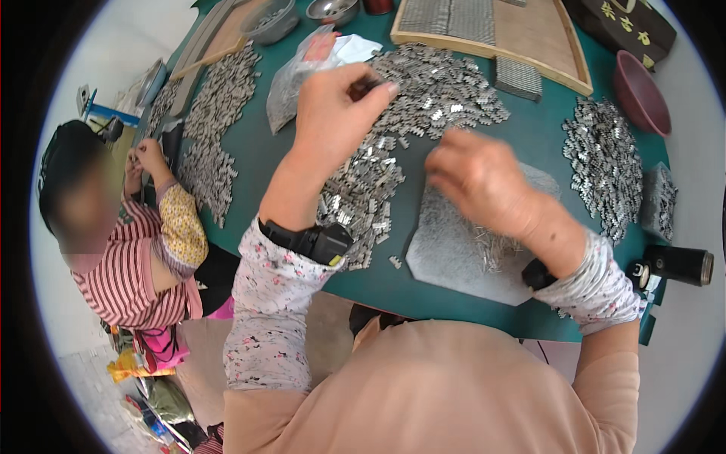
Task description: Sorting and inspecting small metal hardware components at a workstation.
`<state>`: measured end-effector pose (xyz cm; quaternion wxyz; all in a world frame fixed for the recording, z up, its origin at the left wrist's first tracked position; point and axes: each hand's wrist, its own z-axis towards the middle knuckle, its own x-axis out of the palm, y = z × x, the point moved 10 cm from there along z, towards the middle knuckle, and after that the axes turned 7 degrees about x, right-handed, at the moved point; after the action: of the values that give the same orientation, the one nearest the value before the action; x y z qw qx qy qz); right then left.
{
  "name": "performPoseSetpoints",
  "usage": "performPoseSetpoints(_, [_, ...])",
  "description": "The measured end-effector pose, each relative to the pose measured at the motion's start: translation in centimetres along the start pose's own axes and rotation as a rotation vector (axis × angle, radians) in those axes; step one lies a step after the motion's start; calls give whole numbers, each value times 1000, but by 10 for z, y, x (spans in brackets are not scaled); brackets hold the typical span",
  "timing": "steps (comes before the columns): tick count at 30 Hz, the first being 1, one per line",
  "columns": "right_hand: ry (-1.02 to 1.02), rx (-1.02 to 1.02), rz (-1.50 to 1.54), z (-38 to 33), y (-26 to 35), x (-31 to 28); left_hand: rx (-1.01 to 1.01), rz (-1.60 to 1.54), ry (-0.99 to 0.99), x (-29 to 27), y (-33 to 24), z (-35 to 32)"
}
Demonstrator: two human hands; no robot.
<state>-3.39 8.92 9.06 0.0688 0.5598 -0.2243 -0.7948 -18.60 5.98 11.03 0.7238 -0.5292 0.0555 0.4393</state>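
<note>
My left hand (333,110) is raised over the large pile of small grey metal pieces (439,83). Its fingers are curled in toward the thumb, and what they hold, if anything, cannot be made out. Lower and to the right, my right hand (484,181) hovers above a grey felt-like mat (446,257), its fingers smeared by motion. On that mat, partly under my right wrist, lies a small heap of thin metal pins (495,251). A tongue of loose metal pieces (363,189) runs from the pile toward the table's near edge.
At the back stands a wooden tray (529,34) with stacked rows of pieces. A clear plastic bag (283,94) lies left of my left hand. On the right are another pile (601,163), a maroon bowl (641,92) and a black flask (681,265). A co-worker (136,250) sits at left.
</note>
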Motion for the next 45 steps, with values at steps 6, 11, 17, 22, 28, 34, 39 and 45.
performPoseSetpoints(6, [149,-66,12,-19,46,73,-212,-232,-144,-14,28,-66])
performPoseSetpoints(11, [168,-94,-50,-24,65,78,-172,-304,-236,-17,39,-86])
performPoseSetpoints(17, [237,-87,-99,-44,82,82,-130,-342,-264,-15,37,-86])
performPoseSetpoints(22, [266,-101,-135,-45,84,92,-98,-334,-267,-12,26,-81])
performPoseSetpoints(28, [87,162,268,-23,39,45,-132,-420,-235,1,9,-73])
performPoseSetpoints(34, [-181,508,1010,-14,-69,22,-350,-573,144,77,0,-71])
performPoseSetpoints(39, [-136,572,1044,-19,-90,25,-394,-652,39,107,11,-60])
performPoseSetpoints(45, [-121,545,571,-8,-112,3,-469,-795,71,126,29,-65])
